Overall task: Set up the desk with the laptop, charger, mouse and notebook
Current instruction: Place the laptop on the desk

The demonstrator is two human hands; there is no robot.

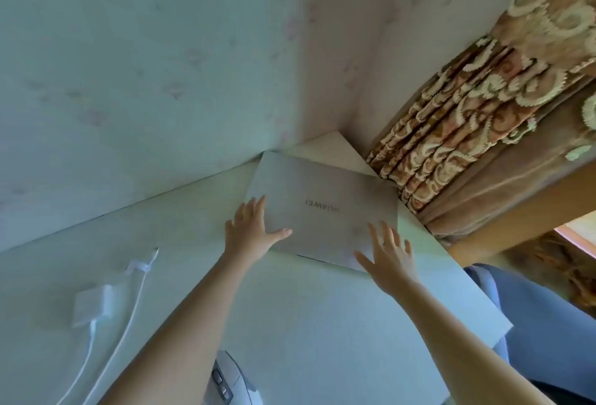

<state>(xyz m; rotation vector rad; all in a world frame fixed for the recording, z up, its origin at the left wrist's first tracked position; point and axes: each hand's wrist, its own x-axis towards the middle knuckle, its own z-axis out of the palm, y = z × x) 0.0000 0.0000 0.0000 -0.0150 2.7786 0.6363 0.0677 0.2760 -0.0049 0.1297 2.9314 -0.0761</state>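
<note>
Silver closed laptop [322,207] is lying flat in the far corner of the pale desk [322,324].
Left hand [254,227] is resting spread on its near left corner, fingers apart, thumb on the smooth lid. Right hand [388,256] is hovering open at the near right corner; contact I cannot tell. White square charger [93,306] with thin cable is lying well to the left, grey rounded mouse [230,379] near the front edge.

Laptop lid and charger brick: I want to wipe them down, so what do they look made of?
The laptop lid looks like matte silver metal, with an even, dull sheen and a printed logo; it could be painted plastic. The charger brick looks like smooth white plastic with rounded edges, and its cable appears rubbery white.
</note>
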